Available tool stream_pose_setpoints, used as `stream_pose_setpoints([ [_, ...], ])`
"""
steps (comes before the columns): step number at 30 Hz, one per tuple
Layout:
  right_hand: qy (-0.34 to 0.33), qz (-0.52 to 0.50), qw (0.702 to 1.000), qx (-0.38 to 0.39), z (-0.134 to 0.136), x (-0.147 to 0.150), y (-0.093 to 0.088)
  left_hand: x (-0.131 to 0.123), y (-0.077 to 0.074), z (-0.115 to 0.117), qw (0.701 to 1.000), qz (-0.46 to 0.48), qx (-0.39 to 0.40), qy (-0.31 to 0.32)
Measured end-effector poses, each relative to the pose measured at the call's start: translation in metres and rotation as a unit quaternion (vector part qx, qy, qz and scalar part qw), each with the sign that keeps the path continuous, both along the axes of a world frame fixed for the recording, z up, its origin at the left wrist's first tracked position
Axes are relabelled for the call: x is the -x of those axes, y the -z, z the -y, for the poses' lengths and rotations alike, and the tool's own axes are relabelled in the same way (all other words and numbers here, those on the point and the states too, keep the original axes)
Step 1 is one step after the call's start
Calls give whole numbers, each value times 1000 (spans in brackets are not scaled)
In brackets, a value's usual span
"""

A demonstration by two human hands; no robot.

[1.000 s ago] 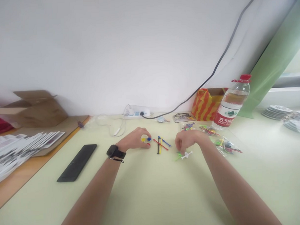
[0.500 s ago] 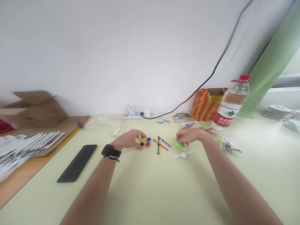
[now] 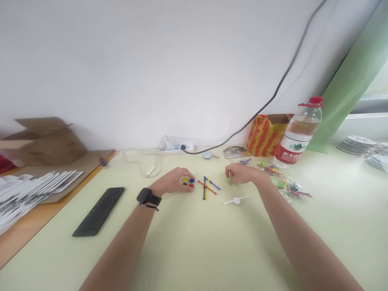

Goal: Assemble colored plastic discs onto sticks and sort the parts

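My left hand, a dark watch on its wrist, is curled on the table with its fingertips on a cluster of small round pieces coloured yellow, blue and red. Just right of them lie several thin plastic sticks in red, yellow, blue and black. My right hand is closed in a pinch on a green plastic stick. A white stick piece lies loose on the table in front of that hand.
A water bottle stands at the back right beside a striped orange bag; clear bags of coloured sticks lie below it. A black phone, stacked booklets, a cardboard box, a power strip and plates surround the table.
My right hand lifted the green stick away from the white piece and drew it up and left, closing around it. My left hand shifted slightly over the round pieces.
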State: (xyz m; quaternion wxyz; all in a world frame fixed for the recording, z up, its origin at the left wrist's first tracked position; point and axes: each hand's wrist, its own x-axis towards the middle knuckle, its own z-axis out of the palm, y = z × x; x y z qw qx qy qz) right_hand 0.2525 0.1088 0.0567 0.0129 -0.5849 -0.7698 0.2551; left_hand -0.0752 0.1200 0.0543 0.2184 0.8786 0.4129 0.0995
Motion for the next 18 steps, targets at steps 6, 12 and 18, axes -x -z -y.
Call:
stream_pose_setpoints([
  [6, 43, -59, 997, -4, -4, -4, 5, 3, -2, 0, 1000, 4, -10, -22],
  [12, 44, -256, 965, -18, 3, 24, -11, -10, -33, 15, 986, 121, -98, -60],
  [18, 10, -442, 895, 55, 18, 84, -10, -33, -36, 51, 975, 196, -107, -21],
])
